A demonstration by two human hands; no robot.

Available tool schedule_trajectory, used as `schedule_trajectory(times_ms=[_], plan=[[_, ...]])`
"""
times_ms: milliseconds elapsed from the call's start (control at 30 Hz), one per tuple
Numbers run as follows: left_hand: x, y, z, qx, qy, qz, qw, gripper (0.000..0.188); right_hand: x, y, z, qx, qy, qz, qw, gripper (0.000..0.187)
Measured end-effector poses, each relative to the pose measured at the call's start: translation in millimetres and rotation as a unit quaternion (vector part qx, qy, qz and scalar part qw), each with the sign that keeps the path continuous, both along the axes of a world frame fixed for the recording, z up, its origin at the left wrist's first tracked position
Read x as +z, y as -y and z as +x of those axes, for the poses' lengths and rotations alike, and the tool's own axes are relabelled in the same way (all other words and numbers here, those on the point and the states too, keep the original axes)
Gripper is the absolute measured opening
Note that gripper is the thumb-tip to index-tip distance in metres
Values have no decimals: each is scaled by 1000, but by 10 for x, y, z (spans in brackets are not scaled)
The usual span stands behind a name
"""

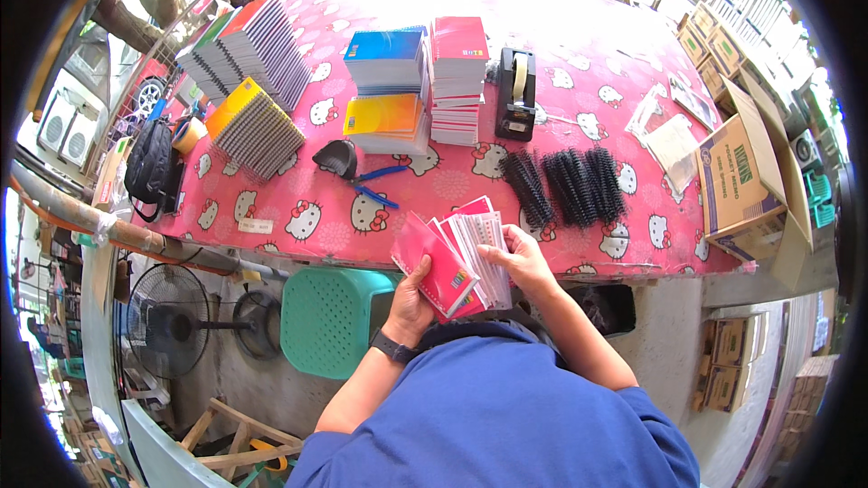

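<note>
Between my two hands is a fanned bundle of small pink-red notebooks (445, 264), with white pages and hole-punched edges showing. My left hand (409, 312), with a dark watch at its wrist, grips the bundle from the left, its thumb on a cover. My right hand (523, 260) pinches the white page edges on the right side. Just beyond the bundle, on the table, lie blue-handled pliers (378, 183) and a black scoop-shaped piece (336, 160). Several black spiral binding coils (571, 188) lie to the right.
The pink patterned tablecloth (316, 226) carries spiral-bound notebooks (256, 129), blue and yellow stacks (387, 59), a pink stack (458, 45) and a tape dispenser (516, 95). A black bag (152, 167) and carton (746, 167) flank it. Below are a green stool (327, 321) and fan (170, 321).
</note>
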State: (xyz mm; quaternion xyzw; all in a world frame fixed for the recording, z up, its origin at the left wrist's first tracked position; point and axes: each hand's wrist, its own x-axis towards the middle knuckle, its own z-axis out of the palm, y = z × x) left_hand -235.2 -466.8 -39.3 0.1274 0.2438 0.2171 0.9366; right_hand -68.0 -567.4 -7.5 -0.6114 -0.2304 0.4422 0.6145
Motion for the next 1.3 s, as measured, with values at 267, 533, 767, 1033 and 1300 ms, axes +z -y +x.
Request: schedule_trajectory(times_ms=[267,533,767,1033,1300], plan=[[23,73,198,19,-26,19,999,43,112,-35,94,19,-5,-10,1000,47],[150,-55,517,44,-17,43,998,45,204,-152,508,47,-17,28,998,39],[34,-93,760,62,10,37,997,49,149,-224,844,78,-60,-1,995,39],[-75,-64,833,113,-34,45,992,50,89,-329,969,115,-50,8,992,50],[-77,-160,825,112,-73,23,991,47,-47,-438,954,121,-39,-13,992,59]])
